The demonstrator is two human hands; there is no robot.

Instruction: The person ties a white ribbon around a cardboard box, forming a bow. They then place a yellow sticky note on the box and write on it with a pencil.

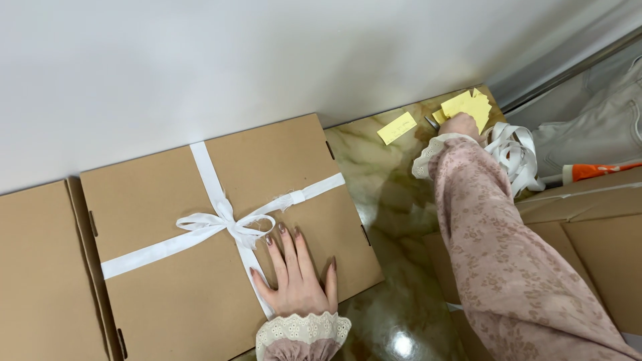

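A flat brown cardboard box (160,200) lies on a glossy marbled floor, tied crosswise with a white ribbon (224,220) knotted in a bow at its middle. My left hand (294,274) rests flat on the box lid just right of the bow, fingers spread. My right hand (460,125) reaches far forward to a small pile of yellow paper notes (468,105) by the wall, fingers curled on them. A grey pen-like tip (431,123) shows just left of that hand.
One separate yellow note (396,128) lies left of the pile. A loose coil of white ribbon (516,150) sits right of my right wrist. More flat cardboard boxes lie at left (37,274) and right (595,227). A white wall (234,60) runs behind.
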